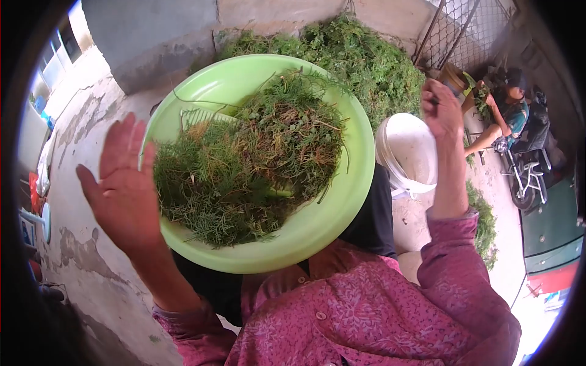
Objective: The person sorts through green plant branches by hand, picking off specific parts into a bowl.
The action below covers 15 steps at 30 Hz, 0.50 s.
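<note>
on my lap, in the head view, the green basin (345, 201) sits tilted, with the heap of cut greens (244, 171) across its middle and left side and a green plastic comb (204, 116) half buried near the far rim. my left hand (122, 183) is spread flat, fingers apart, holding nothing, its palm against the basin's left rim. my right hand (442, 110) is raised off to the right above the white bucket (409, 152); its fingers look curled, perhaps pinching a sprig, but i cannot tell.

as i judge it, only my knees and one flat palm steady the basin, so a shift could tip the greens over the near rim. the right rim is bare. the bucket stands just beside the right rim, the big pile of greens (366, 61) lies beyond the far rim, and another person (506, 116) sits well apart.
</note>
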{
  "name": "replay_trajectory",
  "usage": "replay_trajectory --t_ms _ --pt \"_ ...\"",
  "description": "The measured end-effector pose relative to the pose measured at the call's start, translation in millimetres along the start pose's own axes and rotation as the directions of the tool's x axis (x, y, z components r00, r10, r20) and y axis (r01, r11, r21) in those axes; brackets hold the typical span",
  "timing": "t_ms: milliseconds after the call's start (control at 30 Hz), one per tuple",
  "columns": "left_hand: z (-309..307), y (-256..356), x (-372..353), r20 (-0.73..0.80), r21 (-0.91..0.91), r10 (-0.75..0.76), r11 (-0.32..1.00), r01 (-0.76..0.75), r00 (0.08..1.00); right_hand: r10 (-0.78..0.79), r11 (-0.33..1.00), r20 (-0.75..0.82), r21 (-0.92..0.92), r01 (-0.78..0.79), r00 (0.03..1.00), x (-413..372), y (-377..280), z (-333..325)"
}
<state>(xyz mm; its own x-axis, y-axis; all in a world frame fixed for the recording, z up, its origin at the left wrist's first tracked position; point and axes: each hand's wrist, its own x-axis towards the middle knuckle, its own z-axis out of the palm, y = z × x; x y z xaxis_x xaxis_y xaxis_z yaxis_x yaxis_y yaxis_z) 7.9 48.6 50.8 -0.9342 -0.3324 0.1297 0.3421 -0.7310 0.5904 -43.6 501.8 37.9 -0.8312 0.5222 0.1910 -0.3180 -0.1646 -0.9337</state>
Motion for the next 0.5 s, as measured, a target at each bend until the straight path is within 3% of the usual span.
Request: replay_trajectory --t_ms 33,67,100,133,167,200,233,300,367,400,433,500 --pt "1.0 3.5 1.7 -0.075 0.021 0.032 0.999 -0.031 0.997 -0.055 0.98 -0.079 -0.194 0.039 0.995 22.9 7.5 -29.0" --pt "1.1 6.3 3.2 -0.148 0.045 0.064 0.997 -0.058 0.987 -0.055 0.795 -0.102 -0.606 -0.018 0.993 41.4 17.0 -59.7" --pt "-22.6 10.0 12.5 -0.157 0.04 0.062 0.998 -0.057 0.986 -0.261 0.015 0.094 -0.995 0.101 0.961 45.0 25.2 -79.7" --pt "-63.0 16.7 29.1 0.218 -0.017 -0.035 0.999 0.04 0.975 -0.261 0.007 0.109 -0.993 0.115 0.959 44.5 22.7 -86.7" --pt "-89.2 21.8 39.1 0.563 -0.035 -0.097 0.989 0.141 0.821 -0.223 -0.106 0.177 -0.982 0.157 0.959 44.6 20.2 -89.3" --pt "-96.3 23.2 41.8 0.552 -0.042 -0.092 0.99 0.137 0.829 -0.172 -0.217 0.231 -0.957 0.192 0.957 44.5 21.7 -89.3" --pt "-99.9 22.6 46.5 0.538 0.008 -0.123 0.99 0.14 0.834 -0.171 -0.054 0.2 -0.98 0.193 0.965 54.3 27.6 -84.3" --pt "-96.5 18.2 53.5 0.526 0.057 -0.159 0.987 0.152 0.835 -0.041 0.108 0.236 -0.965 0.24 0.971 11.8 6.3 -0.7" --pt "-81.5 10.4 50.2 0.354 0.092 -0.112 0.992 0.085 0.929 0.055 0.232 0.383 -0.903 0.362 0.922 -19.9 8.1 64.7" --pt "-79.7 6.4 49.7 0.349 0.084 -0.109 0.993 0.084 0.931 0.156 0.24 0.526 -0.841 0.485 0.836 -26.3 16.1 84.9" --pt "-79.3 2.5 49.6 0.341 0.113 -0.105 0.991 0.07 0.934 0.153 0.261 0.682 -0.726 0.636 0.716 -33.5 33.8 102.8" --pt "-87.8 1.4 55.5 0.322 0.133 -0.096 0.99 0.056 0.942 0.294 0.238 0.786 -0.611 0.755 0.543 -57.2 55.9 142.0"
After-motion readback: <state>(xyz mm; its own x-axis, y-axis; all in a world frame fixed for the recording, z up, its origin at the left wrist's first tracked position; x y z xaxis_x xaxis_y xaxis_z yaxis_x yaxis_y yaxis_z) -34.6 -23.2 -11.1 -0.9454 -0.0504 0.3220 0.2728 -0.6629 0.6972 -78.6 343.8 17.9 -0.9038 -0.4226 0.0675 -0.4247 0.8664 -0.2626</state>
